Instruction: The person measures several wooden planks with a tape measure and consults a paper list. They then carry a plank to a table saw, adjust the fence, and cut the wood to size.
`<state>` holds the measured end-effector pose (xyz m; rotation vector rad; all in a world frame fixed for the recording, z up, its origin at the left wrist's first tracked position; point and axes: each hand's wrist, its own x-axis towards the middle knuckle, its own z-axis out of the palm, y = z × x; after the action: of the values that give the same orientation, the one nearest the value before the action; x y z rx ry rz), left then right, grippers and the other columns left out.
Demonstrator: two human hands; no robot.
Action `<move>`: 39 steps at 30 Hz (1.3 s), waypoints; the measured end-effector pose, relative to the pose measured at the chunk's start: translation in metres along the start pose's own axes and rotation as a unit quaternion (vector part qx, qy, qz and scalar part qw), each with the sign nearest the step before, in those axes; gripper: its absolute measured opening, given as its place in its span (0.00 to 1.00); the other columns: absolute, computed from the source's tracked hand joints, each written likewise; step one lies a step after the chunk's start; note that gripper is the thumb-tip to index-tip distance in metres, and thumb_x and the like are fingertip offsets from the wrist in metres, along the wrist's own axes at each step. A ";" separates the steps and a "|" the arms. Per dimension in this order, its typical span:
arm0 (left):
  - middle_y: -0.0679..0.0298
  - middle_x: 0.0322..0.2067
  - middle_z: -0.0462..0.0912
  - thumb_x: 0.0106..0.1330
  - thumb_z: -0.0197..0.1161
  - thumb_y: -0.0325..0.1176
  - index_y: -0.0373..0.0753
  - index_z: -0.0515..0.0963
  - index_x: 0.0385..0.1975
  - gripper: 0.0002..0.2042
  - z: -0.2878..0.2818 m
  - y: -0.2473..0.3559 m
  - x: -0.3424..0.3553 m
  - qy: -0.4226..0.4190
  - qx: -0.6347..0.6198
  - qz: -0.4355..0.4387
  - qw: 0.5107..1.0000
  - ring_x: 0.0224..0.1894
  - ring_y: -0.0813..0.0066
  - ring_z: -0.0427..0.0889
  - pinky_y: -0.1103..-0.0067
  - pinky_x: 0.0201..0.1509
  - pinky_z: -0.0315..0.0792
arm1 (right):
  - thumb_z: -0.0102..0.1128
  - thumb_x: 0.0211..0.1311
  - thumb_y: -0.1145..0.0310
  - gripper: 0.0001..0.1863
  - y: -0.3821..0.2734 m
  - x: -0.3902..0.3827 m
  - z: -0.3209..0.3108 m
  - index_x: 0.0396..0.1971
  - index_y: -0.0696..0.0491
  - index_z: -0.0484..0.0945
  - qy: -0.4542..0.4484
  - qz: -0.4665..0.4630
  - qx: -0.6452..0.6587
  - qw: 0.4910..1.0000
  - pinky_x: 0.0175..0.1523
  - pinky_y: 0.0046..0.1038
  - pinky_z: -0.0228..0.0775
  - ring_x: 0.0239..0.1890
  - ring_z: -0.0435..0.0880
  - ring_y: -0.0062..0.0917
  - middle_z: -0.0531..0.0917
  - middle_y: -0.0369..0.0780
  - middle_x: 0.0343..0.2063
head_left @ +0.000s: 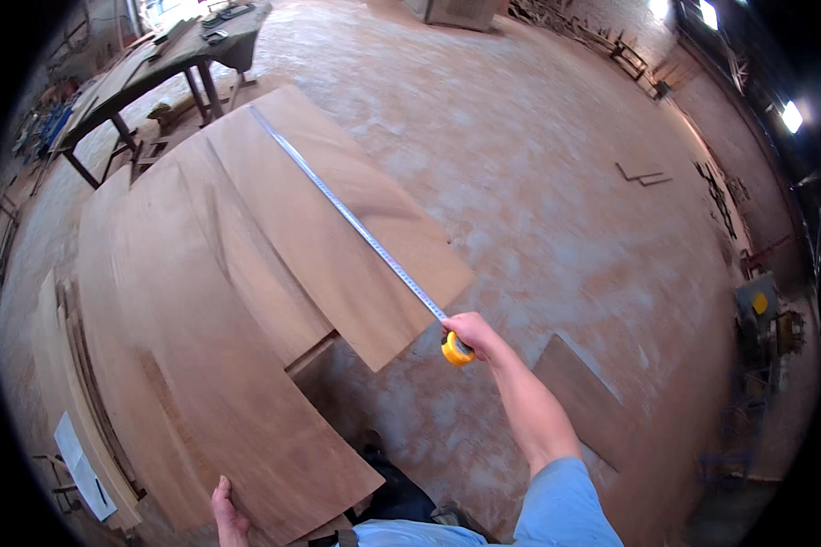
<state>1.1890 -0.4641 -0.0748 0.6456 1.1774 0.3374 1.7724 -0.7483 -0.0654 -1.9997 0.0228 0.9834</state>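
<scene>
In my right hand (472, 332) is a yellow tape measure (457, 349), gripped by its case. Its metal blade (351, 219) is drawn out far and runs straight across the wide plywood sheet (337, 264) to the sheet's far edge. The case hangs just off the sheet's near right corner. My left hand (231, 521) is at the lower edge of the view, over the long nearer board (237, 401). Its visible fingers point forward and hold nothing that I can see; part of it is cut off.
Several boards lie overlapped. A paper sheet with a pen (84, 469) rests on the left planks. A dark workbench (169, 59) stands far left. On the dusty floor lie a flat panel (579, 401) and wood strips (643, 174). Machinery (766, 319) stands at the right.
</scene>
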 end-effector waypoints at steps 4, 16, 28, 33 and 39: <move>0.59 0.48 0.79 0.64 0.60 0.43 0.36 0.72 0.51 0.21 0.029 0.012 -0.012 0.057 -0.022 -0.003 0.998 0.51 0.61 0.76 0.60 0.59 0.69 | 0.55 0.58 0.65 0.12 0.008 -0.006 0.001 0.22 0.58 0.80 0.028 -0.088 -0.034 0.995 0.32 0.27 0.70 0.24 0.78 0.21 0.82 0.39 0.22; 0.58 0.46 0.79 0.63 0.61 0.38 0.34 0.71 0.50 0.19 0.050 0.020 -0.025 0.108 -0.018 0.013 0.994 0.50 0.63 0.76 0.64 0.56 0.70 | 0.51 0.68 0.70 0.13 0.055 -0.162 0.091 0.45 0.63 0.78 -0.158 0.055 0.173 0.971 0.46 0.29 0.78 0.40 0.82 0.26 0.82 0.44 0.44; 0.58 0.44 0.79 0.61 0.62 0.37 0.35 0.72 0.47 0.17 0.055 0.018 -0.030 0.115 -0.022 0.034 0.993 0.48 0.63 0.77 0.63 0.55 0.71 | 0.57 0.64 0.67 0.12 0.038 -0.203 0.196 0.41 0.60 0.80 -0.221 0.072 0.169 0.958 0.37 0.19 0.70 0.29 0.77 0.16 0.80 0.32 0.30; 0.59 0.43 0.79 0.62 0.61 0.37 0.34 0.73 0.45 0.16 0.062 0.025 -0.033 0.107 -0.014 0.047 0.993 0.46 0.63 0.77 0.63 0.55 0.70 | 0.57 0.65 0.65 0.11 0.034 -0.193 0.205 0.30 0.57 0.80 -0.213 0.025 0.133 0.968 0.33 0.20 0.69 0.25 0.75 0.14 0.78 0.32 0.24; 0.57 0.43 0.78 0.65 0.59 0.39 0.33 0.72 0.45 0.16 0.050 0.017 -0.025 0.120 0.018 0.078 0.990 0.47 0.65 0.76 0.68 0.56 0.69 | 0.58 0.62 0.61 0.14 0.030 -0.204 0.213 0.29 0.58 0.82 -0.162 -0.041 0.106 0.980 0.35 0.24 0.70 0.29 0.77 0.19 0.81 0.36 0.26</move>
<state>1.2276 -0.4798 -0.0337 0.7463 1.3681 0.5378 1.4874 -0.6820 -0.0182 -1.6169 -0.1274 1.1891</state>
